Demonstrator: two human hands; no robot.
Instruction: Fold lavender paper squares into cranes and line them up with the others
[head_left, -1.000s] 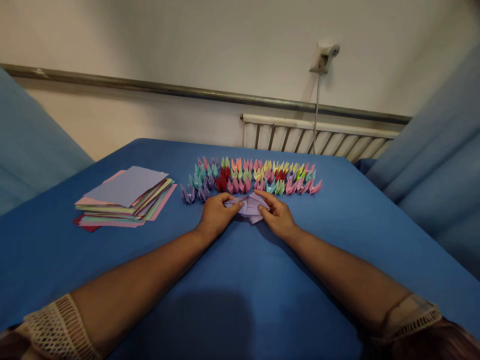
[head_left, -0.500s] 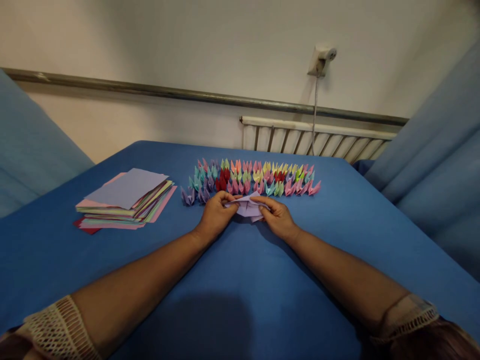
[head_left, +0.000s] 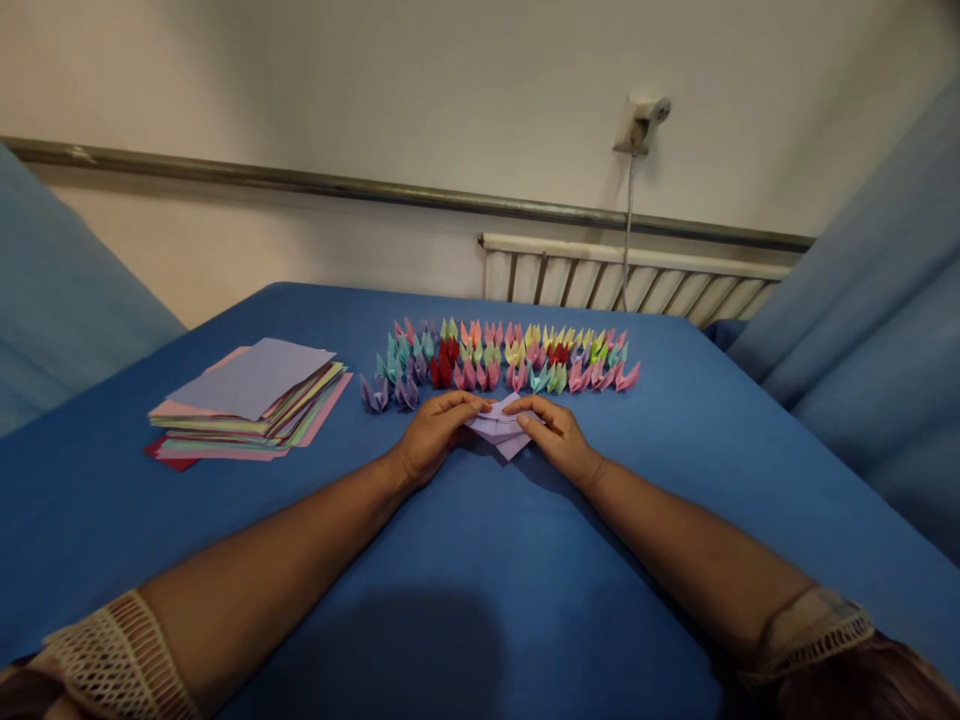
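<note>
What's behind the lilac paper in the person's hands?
Beyond the lilac paper, which the left hand and right hand hold, rows of colourful folded paper figures stand on the blue surface. Whatever the paper and hands cover can't be seen.

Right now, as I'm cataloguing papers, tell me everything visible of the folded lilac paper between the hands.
The folded lilac paper looks thin and matt, its creased layers ending in pointed corners at top and bottom. The left hand and right hand grip its sides, in front of rows of multicoloured paper cranes. Contact with the blue surface is unclear.
</note>
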